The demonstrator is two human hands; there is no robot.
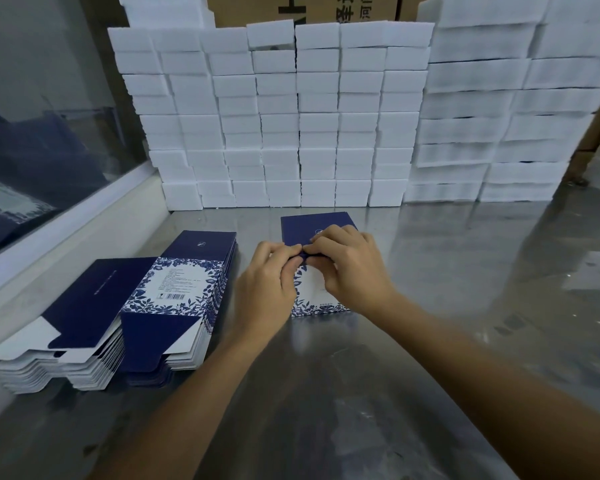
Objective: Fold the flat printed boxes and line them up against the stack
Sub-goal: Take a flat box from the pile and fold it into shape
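One navy and white floral printed box (pixel 309 230) lies on the steel table (pixel 465 271) in the middle, its navy flap pointing toward the foam wall. My left hand (pixel 269 282) and my right hand (pixel 347 261) meet over it, fingers curled and pinching its fold line between them. To the left sits a thick pile of flat printed boxes (pixel 136 299), navy panels and a floral label panel facing up. Behind stands the stack of white foam blocks (pixel 284 126).
A glass partition with a white sill (pixel 66 230) runs along the left edge of the table. A second, taller foam stack (pixel 499 109) stands at the back right, with brown cartons (pixel 305 8) behind. Bare reflective steel lies to the right and in front.
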